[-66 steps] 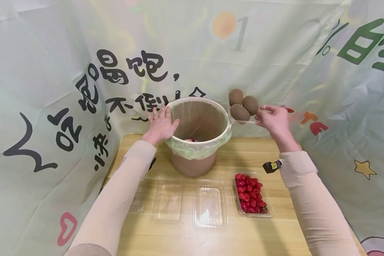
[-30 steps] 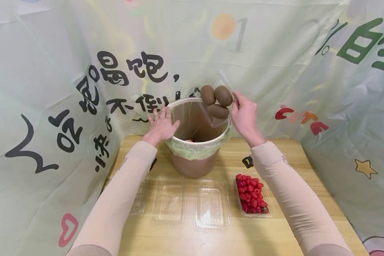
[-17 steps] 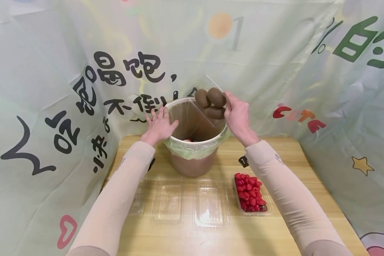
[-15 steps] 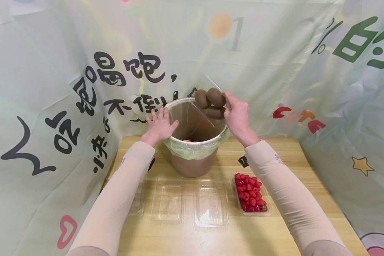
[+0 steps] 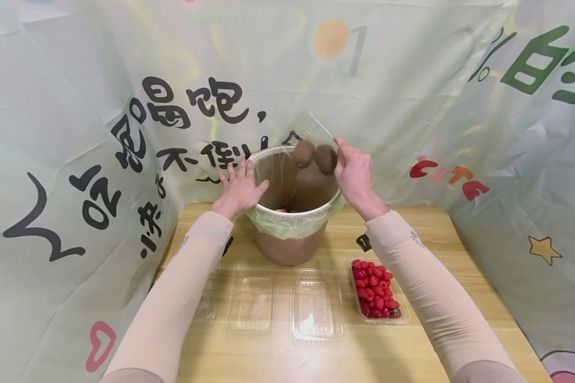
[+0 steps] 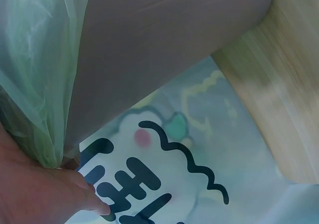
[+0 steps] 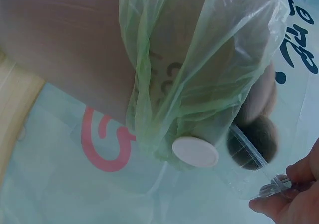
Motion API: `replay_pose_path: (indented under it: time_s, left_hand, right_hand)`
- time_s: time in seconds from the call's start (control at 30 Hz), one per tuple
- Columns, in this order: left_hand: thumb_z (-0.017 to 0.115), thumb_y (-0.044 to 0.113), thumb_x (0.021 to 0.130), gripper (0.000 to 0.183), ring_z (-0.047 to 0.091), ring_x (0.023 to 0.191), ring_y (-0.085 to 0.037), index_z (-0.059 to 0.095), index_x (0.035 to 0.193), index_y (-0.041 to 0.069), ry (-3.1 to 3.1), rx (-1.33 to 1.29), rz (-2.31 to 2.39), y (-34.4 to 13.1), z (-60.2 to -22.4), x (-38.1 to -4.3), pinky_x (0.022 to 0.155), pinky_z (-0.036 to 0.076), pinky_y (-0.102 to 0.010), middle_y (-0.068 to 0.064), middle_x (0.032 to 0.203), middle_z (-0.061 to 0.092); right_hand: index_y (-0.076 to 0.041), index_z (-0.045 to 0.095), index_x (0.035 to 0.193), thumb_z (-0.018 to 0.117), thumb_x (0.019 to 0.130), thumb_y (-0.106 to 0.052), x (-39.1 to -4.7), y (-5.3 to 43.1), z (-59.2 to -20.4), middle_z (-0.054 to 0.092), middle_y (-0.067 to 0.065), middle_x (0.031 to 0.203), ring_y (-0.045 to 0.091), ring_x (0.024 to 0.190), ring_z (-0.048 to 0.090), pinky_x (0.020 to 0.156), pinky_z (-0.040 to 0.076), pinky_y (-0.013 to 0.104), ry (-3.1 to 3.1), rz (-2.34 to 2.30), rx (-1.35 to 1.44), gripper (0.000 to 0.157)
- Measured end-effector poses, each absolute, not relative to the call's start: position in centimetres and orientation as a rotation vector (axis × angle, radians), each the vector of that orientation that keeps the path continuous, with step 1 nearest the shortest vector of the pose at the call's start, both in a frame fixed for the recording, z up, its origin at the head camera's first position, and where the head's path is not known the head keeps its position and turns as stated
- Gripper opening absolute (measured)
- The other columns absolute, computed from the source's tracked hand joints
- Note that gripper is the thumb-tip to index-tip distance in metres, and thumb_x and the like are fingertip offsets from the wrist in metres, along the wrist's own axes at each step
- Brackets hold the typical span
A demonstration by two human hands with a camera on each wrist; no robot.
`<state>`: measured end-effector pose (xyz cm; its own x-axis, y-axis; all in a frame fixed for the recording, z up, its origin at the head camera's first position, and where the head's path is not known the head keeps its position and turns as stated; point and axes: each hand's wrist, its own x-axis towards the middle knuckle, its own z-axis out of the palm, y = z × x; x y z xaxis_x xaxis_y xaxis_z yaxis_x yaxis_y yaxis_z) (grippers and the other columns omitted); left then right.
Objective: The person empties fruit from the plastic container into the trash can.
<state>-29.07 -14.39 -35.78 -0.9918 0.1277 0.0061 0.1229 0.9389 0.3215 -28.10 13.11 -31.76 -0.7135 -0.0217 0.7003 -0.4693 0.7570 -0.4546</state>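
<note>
A brown bin (image 5: 289,250) with a white rim and a pale green liner bag (image 5: 287,227) stands on the table. My left hand (image 5: 239,189) rests on the rim's left side, fingers spread. Above the right side, my right hand (image 5: 356,170) pinches the edge of a clear plastic tray (image 5: 316,125), tilted down over the bin's mouth. Two brown kiwis (image 5: 304,154) show at its lower part, and a blurred brown shape lies below them. In the right wrist view, thumb and fingers grip the tray's corner, with kiwis (image 7: 253,143) beyond it. Something reddish lies inside the bin.
A clear tray of raspberries (image 5: 376,290), with some darker red fruit, sits at the right on the wooden table (image 5: 249,356). Clear plastic trays (image 5: 316,306) stand in a row in front of the bin. Printed cloth (image 5: 388,69) hangs close behind and at both sides.
My right hand has brought the tray of kiwis leftward over the bin and tipped it. Since half a second ago the kiwis have shifted downward in it. My left hand has stayed on the rim.
</note>
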Motion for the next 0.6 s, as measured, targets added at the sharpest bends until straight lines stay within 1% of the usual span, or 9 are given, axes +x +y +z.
replay_pose_path:
  time_s: [0.17,0.27,0.4,0.53,0.6]
  left_hand:
    - [0.036,0.058,0.107,0.090,-0.005,0.160,-0.056,0.004,0.168,0.001,3.079,0.195,0.520,-14.34,-35.79,-29.00,0.125,-0.008,-0.074,-0.023,0.177,-0.001]
    - [0.036,0.058,0.107,0.090,-0.005,0.160,-0.055,0.004,0.168,0.001,3.077,0.191,0.516,-14.29,-35.83,-29.05,0.125,-0.009,-0.074,-0.023,0.177,-0.001]
    - [0.036,0.059,0.107,0.090,-0.004,0.160,-0.055,0.004,0.168,0.001,3.081,0.191,0.508,-14.21,-35.80,-29.11,0.125,-0.008,-0.074,-0.022,0.177,-0.001]
    - [0.036,0.059,0.107,0.090,-0.003,0.160,-0.056,0.005,0.169,0.001,3.088,0.191,0.500,-14.19,-35.79,-29.12,0.125,-0.007,-0.074,-0.022,0.177,0.000]
    - [0.036,0.059,0.107,0.090,-0.003,0.160,-0.056,0.005,0.168,0.001,3.090,0.191,0.497,-14.21,-35.83,-29.14,0.125,-0.007,-0.075,-0.022,0.177,0.000]
  right_hand:
    - [-0.001,0.072,0.129,0.053,0.105,-0.001,-28.15,13.20,-31.88,0.075,0.025,0.120,0.046,0.109,0.074,0.094,0.060,0.057,-2.266,0.866,0.315,0.030]
    - [-0.003,0.072,0.129,0.054,0.106,-0.004,-28.13,13.25,-31.92,0.076,0.026,0.114,0.048,0.103,0.075,0.090,0.060,0.058,-2.272,0.849,0.297,0.029]
    - [-0.002,0.072,0.131,0.055,0.106,-0.004,-28.17,13.27,-31.97,0.076,0.027,0.112,0.048,0.098,0.076,0.088,0.061,0.057,-2.242,0.846,0.296,0.030]
    - [0.001,0.070,0.133,0.056,0.106,-0.003,-28.13,13.22,-31.82,0.075,0.027,0.118,0.047,0.100,0.076,0.091,0.062,0.055,-2.221,0.867,0.297,0.031]
    - [0.002,0.070,0.133,0.056,0.105,-0.002,-28.12,13.22,-31.78,0.073,0.026,0.123,0.046,0.105,0.075,0.094,0.061,0.054,-2.215,0.877,0.298,0.032]
